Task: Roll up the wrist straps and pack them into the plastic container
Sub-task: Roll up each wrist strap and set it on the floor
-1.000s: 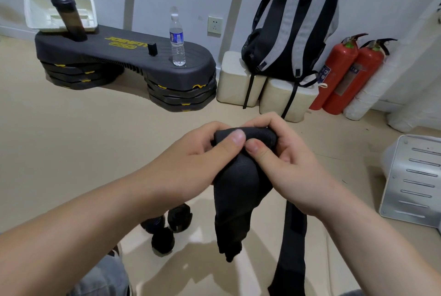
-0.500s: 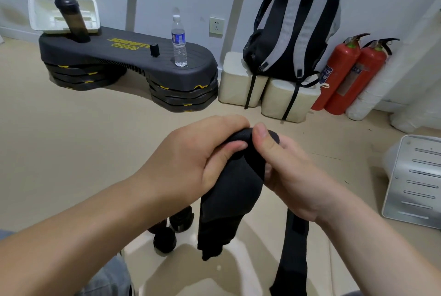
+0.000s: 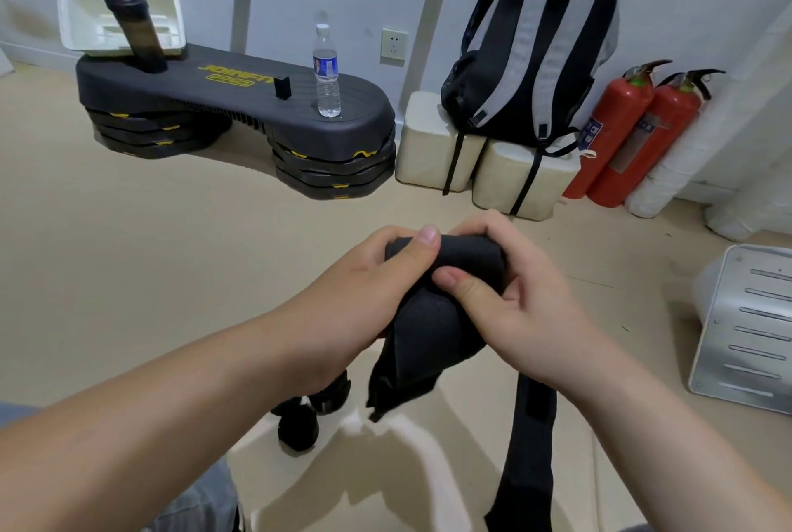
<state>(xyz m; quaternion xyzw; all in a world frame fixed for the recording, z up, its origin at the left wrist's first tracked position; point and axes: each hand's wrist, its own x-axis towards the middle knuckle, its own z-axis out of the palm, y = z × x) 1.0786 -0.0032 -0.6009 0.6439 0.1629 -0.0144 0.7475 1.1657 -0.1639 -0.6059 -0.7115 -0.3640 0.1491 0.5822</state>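
One strap (image 3: 445, 261) is part-rolled: the rolled end lies crosswise, its loose tail (image 3: 411, 360) hanging straight down from it. Left hand (image 3: 364, 287) and right hand (image 3: 523, 300) clasp that end's two sides, fingers (image 3: 484, 225) curled round it, equally near. Finished rolls (image 3: 317, 403) sit below the strap, leftward.

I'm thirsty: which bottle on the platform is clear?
The blue-labelled water bottle at the right end of the platform; the red-capped shaker at left is dark.
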